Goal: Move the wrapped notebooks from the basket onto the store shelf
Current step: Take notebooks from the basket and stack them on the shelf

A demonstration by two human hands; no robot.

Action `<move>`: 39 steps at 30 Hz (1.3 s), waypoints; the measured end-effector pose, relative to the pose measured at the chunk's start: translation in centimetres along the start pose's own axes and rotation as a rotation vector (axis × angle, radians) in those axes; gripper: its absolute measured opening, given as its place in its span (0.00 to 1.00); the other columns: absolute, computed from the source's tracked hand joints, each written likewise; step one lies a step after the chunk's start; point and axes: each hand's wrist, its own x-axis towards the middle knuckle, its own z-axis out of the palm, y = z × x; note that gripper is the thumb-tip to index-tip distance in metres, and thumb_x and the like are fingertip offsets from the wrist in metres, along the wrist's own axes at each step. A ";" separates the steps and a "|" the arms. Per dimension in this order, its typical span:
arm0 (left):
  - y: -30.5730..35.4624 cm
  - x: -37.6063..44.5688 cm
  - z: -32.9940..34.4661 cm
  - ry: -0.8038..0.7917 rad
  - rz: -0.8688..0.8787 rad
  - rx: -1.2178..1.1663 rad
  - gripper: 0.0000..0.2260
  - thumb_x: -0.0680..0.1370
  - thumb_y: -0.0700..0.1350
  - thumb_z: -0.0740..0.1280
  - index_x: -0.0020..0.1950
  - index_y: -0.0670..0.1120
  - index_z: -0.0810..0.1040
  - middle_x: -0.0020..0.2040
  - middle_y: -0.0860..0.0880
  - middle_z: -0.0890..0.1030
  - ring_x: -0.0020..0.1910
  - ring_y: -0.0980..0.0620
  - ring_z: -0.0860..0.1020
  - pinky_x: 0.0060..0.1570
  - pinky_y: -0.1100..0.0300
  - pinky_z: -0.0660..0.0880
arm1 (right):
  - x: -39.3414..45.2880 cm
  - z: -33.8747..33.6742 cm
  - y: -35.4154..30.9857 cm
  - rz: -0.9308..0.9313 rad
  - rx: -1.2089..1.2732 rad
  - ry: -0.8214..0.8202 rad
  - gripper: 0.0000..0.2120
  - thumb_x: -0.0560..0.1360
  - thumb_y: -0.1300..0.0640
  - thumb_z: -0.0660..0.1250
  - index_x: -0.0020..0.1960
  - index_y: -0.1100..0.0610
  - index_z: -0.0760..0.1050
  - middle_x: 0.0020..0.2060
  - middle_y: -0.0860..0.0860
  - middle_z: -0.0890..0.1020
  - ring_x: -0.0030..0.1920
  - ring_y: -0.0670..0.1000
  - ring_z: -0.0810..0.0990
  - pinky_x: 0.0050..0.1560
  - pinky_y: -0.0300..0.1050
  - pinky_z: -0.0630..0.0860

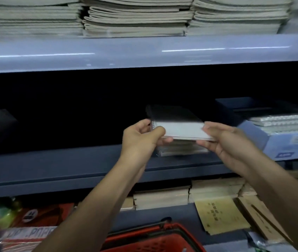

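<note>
You're shelving a notebook (179,124) — placing step.
Both hands, left hand (141,137) and right hand (224,140), pinch its ends; lower it onto the stack (179,149) on the shelf (72,160), then release.

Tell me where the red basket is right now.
In the head view the red basket sits at the bottom centre, below the shelves, between the person's forearms, left of the yellow booklet.

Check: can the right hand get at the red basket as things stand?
Probably not yet. The right hand and left hand both grip the notebook at the shelf. The red basket sits below, unobstructed, but the hand must let go first.
</note>
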 end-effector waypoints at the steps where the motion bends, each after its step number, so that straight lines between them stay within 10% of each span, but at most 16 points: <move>1: -0.4 0.3 0.1 0.025 -0.013 0.000 0.13 0.77 0.30 0.68 0.43 0.48 0.77 0.36 0.58 0.84 0.34 0.52 0.86 0.44 0.64 0.83 | 0.5 0.1 0.3 0.016 -0.018 0.009 0.09 0.79 0.65 0.68 0.59 0.66 0.77 0.62 0.60 0.79 0.40 0.50 0.87 0.37 0.39 0.83; 8: -2.8 -1.1 -1.6 0.092 0.097 0.193 0.20 0.74 0.42 0.76 0.64 0.50 0.76 0.55 0.54 0.83 0.41 0.55 0.87 0.38 0.75 0.75 | -2.7 -1.2 1.4 -0.066 -0.198 0.002 0.28 0.72 0.54 0.75 0.69 0.58 0.70 0.58 0.56 0.83 0.45 0.56 0.89 0.52 0.49 0.84; 16: -5.0 -0.7 -1.4 0.195 0.254 0.345 0.12 0.76 0.45 0.74 0.58 0.53 0.81 0.52 0.53 0.82 0.32 0.54 0.84 0.35 0.70 0.76 | -2.6 -1.1 3.0 -0.181 -0.118 0.140 0.17 0.73 0.62 0.76 0.60 0.58 0.78 0.49 0.57 0.87 0.43 0.55 0.89 0.50 0.45 0.84; 28: -5.4 3.9 0.4 0.288 0.155 0.329 0.11 0.76 0.47 0.74 0.58 0.50 0.80 0.33 0.51 0.77 0.26 0.60 0.73 0.34 0.64 0.76 | 2.7 0.5 3.4 -0.183 -0.174 0.225 0.27 0.75 0.57 0.75 0.72 0.57 0.72 0.39 0.57 0.84 0.33 0.53 0.84 0.36 0.46 0.84; 39: -8.1 -11.0 -5.0 0.239 0.072 0.453 0.14 0.74 0.45 0.76 0.58 0.52 0.81 0.33 0.51 0.80 0.30 0.56 0.77 0.36 0.51 0.79 | -14.8 0.1 7.0 -0.100 -0.299 0.110 0.14 0.74 0.51 0.75 0.60 0.48 0.80 0.37 0.54 0.86 0.34 0.52 0.86 0.37 0.49 0.84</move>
